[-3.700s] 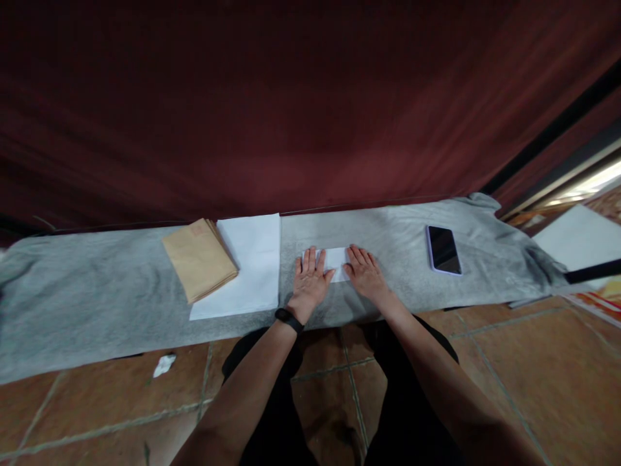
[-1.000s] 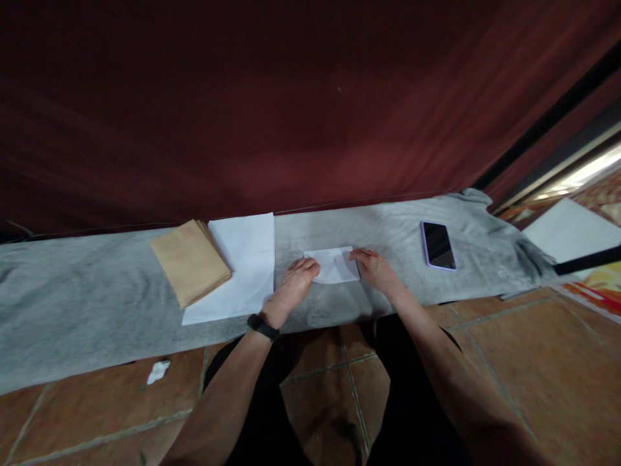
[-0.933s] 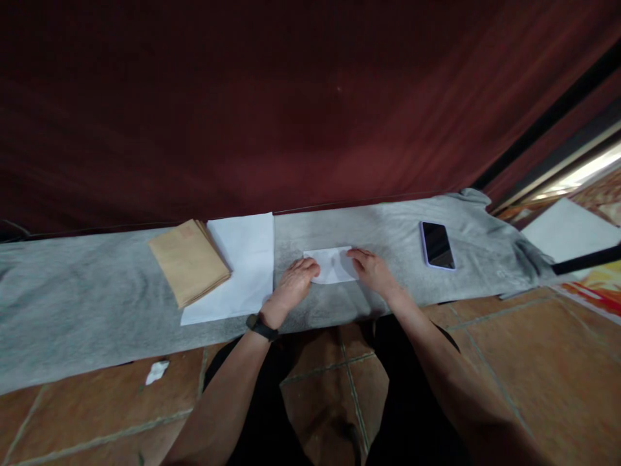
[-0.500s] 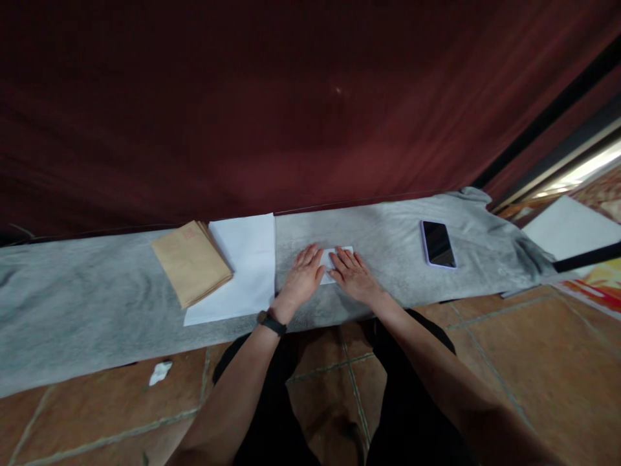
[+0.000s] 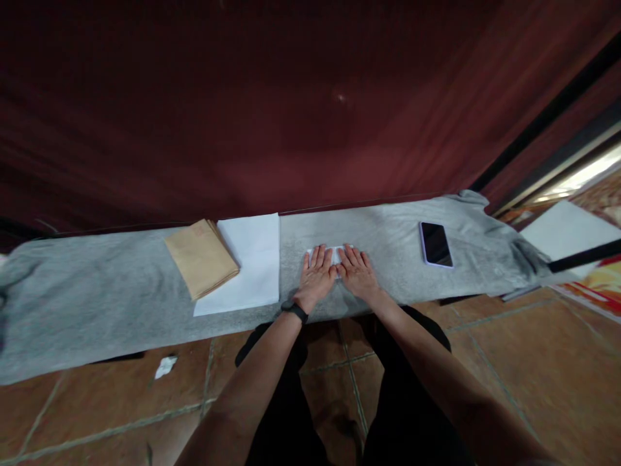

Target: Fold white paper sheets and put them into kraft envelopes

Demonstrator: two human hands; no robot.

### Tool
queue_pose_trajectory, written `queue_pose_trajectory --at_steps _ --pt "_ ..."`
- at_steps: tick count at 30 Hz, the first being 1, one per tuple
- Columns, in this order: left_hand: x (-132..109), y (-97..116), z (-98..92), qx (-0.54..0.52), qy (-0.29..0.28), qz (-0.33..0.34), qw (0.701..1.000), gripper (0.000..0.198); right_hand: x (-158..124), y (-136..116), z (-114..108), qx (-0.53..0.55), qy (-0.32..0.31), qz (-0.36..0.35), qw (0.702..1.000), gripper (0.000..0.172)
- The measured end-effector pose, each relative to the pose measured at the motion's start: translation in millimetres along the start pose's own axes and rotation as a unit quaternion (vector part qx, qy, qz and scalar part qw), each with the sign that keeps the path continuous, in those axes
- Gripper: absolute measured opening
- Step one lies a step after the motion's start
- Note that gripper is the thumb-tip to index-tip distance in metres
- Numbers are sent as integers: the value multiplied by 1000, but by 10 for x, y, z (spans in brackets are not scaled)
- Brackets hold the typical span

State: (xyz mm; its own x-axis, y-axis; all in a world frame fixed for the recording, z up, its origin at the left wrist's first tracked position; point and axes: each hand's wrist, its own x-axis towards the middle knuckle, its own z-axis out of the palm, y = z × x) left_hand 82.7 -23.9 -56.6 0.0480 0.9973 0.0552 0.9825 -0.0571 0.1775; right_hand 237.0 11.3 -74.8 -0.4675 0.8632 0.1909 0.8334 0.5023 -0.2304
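A small folded sheet of white paper lies on the grey cloth, mostly covered by my two hands. My left hand rests flat on its left part, fingers stretched out and pointing away from me. On the right part lies my right hand, also flat with the fingers extended. The thumbs meet or nearly meet over the paper's near edge. To the left is a stack of large white sheets, and several brown envelopes lie partly on top of it.
The grey cloth covers a long narrow bench against a dark red curtain-like surface. A phone in a purple case lies to the right. A crumpled white scrap is on the tiled floor. My knees are close to the bench's front edge.
My left hand has shifted onto the left part of the folded paper, and the thumbs are closer together. My right hand stays pressed flat. The view has moved slightly.
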Motion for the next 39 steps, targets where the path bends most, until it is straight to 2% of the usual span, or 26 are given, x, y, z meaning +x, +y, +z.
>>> queue_pose_trajectory --at_steps 4,9,22,26,30,39 --pt "-11 5 27 1 17 -8 1000 59 -30 63 9 3 32 11 999 56" --pt "-8 17 18 11 10 -10 1000 58 -37 69 28 7 57 22 998 55" --pt "-70 73 41 26 40 -9 999 57 -12 42 -8 -39 16 32 999 56" --pt "-78 86 54 39 35 32 998 53 1 36 -19 -58 -8 39 998 56" --pt "-115 83 75 21 30 94 995 50 0 44 -3 -63 -1 36 997 56" --pt "-263 26 59 -10 41 128 991 54 -22 89 60 -64 24 23 997 58"
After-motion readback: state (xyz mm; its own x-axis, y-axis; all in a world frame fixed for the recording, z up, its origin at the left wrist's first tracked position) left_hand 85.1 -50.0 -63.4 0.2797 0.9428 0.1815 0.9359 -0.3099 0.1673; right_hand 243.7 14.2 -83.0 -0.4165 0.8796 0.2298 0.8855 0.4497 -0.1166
